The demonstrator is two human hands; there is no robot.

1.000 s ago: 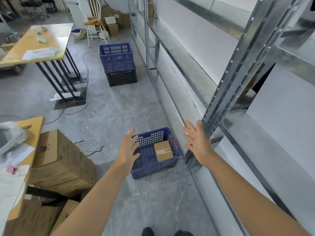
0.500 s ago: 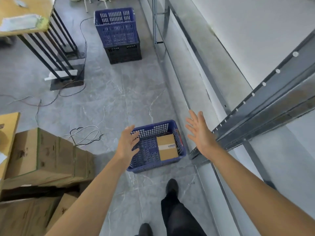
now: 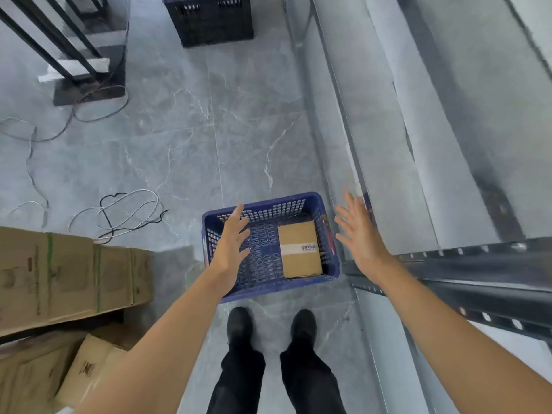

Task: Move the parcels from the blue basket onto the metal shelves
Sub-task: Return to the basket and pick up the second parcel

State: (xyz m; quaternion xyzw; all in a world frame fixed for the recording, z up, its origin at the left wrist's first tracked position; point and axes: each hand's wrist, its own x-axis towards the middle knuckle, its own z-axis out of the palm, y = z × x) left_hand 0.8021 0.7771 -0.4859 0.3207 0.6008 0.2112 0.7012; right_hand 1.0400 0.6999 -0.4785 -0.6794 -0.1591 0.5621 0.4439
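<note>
From the head view, a blue perforated plastic basket (image 3: pixel 270 246) sits on the grey marble-patterned floor (image 3: pixel 179 150), directly ahead of the person's two black shoes (image 3: pixel 239 324). Inside it, against the right wall, lies one flat brown cardboard parcel (image 3: pixel 299 249) — rectangular, sealed with a strip of pale tape across its middle and carrying a small white printed label near its right edge. The rest of the basket's lattice bottom shows bare.

The left hand (image 3: pixel 233 243) hovers over the basket's left half, fingers spread and slightly curled, holding nothing. The right hand (image 3: pixel 360 237) hangs just outside the basket's right rim, palm turned inward and fingers splayed wide, also empty; neither hand touches the parcel.

To the right run the grey metal shelves (image 3: pixel 418 162), with a dark perforated steel upright (image 3: pixel 466 276) crossing the frame beside the right forearm. The basket's right side stands just beside the lowest shelf edge.

On the left are large brown cardboard cartons (image 3: pixel 65 273) bound with green straps, and loose white and black cables (image 3: pixel 119 210) lie on the floor beyond them. At the top edge stands a black slotted plastic crate (image 3: pixel 212 19), with black metal table legs (image 3: pixel 59 40) to its left — both well apart from the basket.
</note>
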